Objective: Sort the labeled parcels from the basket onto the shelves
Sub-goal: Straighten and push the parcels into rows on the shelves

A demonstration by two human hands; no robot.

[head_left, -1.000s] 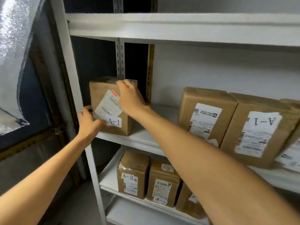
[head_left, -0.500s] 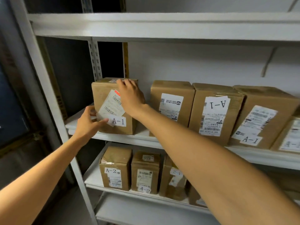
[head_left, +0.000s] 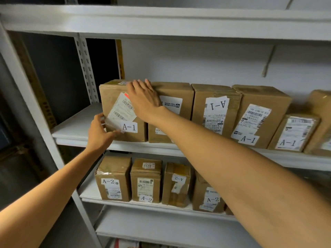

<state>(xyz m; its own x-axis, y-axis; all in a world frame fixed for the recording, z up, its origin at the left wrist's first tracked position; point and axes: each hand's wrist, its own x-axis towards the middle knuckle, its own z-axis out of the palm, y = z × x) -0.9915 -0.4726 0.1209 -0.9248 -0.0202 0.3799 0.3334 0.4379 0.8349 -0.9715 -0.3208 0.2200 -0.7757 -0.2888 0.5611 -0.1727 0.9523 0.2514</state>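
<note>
Right hand: fingers straight and slightly spread, laid flat over the top front edge of the leftmost parcel, palm against the upper right of its front face. Left hand: fingers nearly straight, pressed to the parcel's lower left front corner, thumb up along the left edge. Neither of the hands curls round the box; both press or steady it. The parcel stands upright on the middle shelf, at the left end of the row, touching or just beside the neighbouring parcel; cannot tell whether there is a gap. Its A-1 label faces out and agrees with the A-1 tags on the other A-1 parcels to the right, one of those tags upside down. The lower shelf carries a row of A-2 parcels. Judgement: this parcel is as good as placed, and on the right shelf; only a last nudge into line and letting go are left for it. Two well-filled rows suggest the sorting is far along. The basket is out of view, so how many parcels wait in it cannot be told.
</note>
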